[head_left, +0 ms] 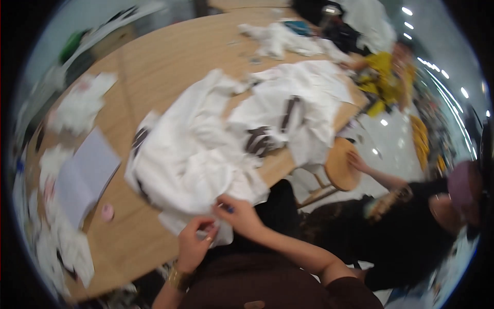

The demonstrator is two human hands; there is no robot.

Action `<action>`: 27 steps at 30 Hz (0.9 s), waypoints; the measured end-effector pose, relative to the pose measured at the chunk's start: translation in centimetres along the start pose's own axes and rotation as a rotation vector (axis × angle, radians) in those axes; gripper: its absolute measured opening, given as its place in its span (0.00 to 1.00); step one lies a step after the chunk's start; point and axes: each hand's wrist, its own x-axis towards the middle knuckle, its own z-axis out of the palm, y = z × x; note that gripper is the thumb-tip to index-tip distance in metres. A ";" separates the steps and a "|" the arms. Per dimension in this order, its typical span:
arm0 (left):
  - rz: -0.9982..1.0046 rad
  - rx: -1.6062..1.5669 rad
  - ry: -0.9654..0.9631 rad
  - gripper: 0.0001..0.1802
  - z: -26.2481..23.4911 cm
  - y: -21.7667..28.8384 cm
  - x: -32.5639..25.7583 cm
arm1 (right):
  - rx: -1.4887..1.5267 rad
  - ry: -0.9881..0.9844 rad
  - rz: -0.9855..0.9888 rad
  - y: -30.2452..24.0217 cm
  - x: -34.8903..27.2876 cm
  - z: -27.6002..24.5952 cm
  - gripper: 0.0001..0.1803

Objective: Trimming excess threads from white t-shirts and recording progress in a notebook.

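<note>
A large white cloth garment (180, 144) with dark brown markings lies bunched on the table before me, its near end hanging over the edge into my lap. At that near end my right hand (239, 216) is closed, with a small dark blue bit showing at its fingers; blur hides what it is. Just left of it and lower, my left hand (194, 242) has thumb and fingers pinched together beside the cloth. What the left fingers hold, if anything, is too blurred to make out. A gold-coloured band circles the left wrist.
Another white garment with dark markings (314, 87) lies farther right. At left are an open notebook (87, 172), a small pink round object (107, 212) and white cloth heaps (82, 105). A person in black, right, has a hand on a round wooden stool (342, 172); someone in yellow (383, 82) sits beyond.
</note>
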 end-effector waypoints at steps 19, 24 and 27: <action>-0.110 0.145 0.321 0.09 -7.9 -4.2 -3.9 | -0.626 0.099 -0.244 0.8 11.6 -5.8 0.21; -0.075 0.198 0.274 0.11 -7.0 -3.8 -3.1 | -0.587 0.066 -0.312 3.2 10.0 -2.5 0.25; 0.017 0.228 0.255 0.12 -5.8 -2.9 -1.7 | -0.695 0.203 -0.489 7.0 10.3 -1.3 0.25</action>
